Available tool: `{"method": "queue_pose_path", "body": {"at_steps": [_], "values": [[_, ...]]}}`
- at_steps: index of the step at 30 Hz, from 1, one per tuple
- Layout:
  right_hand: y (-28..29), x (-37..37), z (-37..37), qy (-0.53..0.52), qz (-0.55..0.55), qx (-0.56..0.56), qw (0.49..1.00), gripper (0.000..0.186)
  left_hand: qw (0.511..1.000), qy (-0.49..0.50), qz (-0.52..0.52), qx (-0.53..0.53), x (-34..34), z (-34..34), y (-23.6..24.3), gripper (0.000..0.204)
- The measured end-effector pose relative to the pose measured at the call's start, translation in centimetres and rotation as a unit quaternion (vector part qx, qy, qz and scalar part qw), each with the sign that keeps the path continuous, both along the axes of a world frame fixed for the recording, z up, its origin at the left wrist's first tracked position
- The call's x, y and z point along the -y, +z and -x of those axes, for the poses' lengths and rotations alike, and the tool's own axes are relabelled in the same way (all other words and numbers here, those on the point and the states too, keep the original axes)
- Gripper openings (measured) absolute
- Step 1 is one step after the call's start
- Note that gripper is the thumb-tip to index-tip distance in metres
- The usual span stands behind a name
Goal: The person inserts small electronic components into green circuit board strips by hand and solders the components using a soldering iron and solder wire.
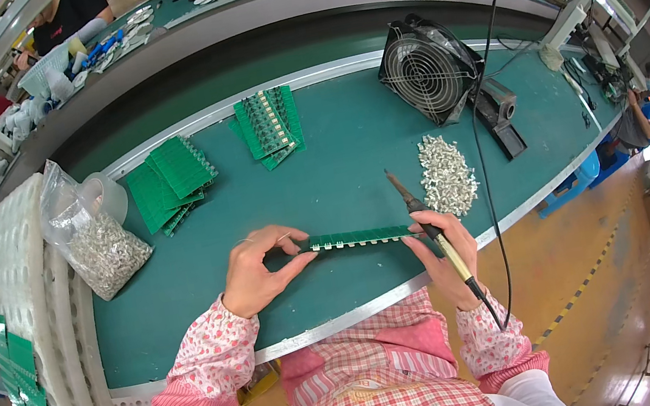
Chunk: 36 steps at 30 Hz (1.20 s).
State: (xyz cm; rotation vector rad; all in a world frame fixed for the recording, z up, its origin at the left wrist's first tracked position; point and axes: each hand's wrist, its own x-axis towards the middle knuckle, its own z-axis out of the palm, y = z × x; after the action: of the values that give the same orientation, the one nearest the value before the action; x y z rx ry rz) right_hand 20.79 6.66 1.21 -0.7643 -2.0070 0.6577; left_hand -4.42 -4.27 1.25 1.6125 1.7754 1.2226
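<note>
My left hand pinches the left end of a long green circuit board strip, held on edge with a row of small white parts along its lower side. My right hand holds a soldering iron, tip angled up and away from me, and also grips the board's right end. A pile of small white parts lies beyond that hand to the right. Two stacks of green boards lie farther back.
A black fan, an iron stand and a hanging cord are at the right. A bag of white parts, a tub and foam trays are at the left. Co-workers sit around the benches.
</note>
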Motion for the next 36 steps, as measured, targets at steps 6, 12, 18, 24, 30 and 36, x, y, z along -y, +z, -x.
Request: {"method": "queue_pose_path", "body": {"at_steps": [6, 12, 18, 24, 30, 36], "values": [[0.0, -0.3, 0.3, 0.006, 0.009, -0.032, 0.999, 0.040, 0.999, 0.039, -0.032, -0.012, 0.6, 0.1, 0.0, 0.019], [0.4, 1.0, 0.7, 0.029, 0.177, -0.093, 0.979, 0.031, 0.990, 0.130, -0.022, -0.052, 1.7, -0.9, 0.5, 0.015], [-0.3, 1.1, 1.6, -0.032, 0.296, -0.125, 0.946, 0.027, 0.988, 0.132, -0.023, -0.080, 1.4, -2.6, 0.9, 0.012], [-0.3, 0.9, 0.5, -0.015, -0.112, 0.138, 0.984, 0.030, 0.978, 0.020, -0.031, -0.206, 0.1, -5.6, 1.8, 0.007], [1.5, 2.4, -1.2, 0.056, -0.049, 0.114, 0.991, 0.025, 0.942, -0.106, -0.082, -0.306, -1.3, -9.5, 2.3, 0.011], [2.0, -0.3, -5.3, 0.065, 0.023, 0.091, 0.993, 0.020, 0.948, -0.123, -0.048, -0.291, -0.6, -8.8, 2.1, 0.013]]}}
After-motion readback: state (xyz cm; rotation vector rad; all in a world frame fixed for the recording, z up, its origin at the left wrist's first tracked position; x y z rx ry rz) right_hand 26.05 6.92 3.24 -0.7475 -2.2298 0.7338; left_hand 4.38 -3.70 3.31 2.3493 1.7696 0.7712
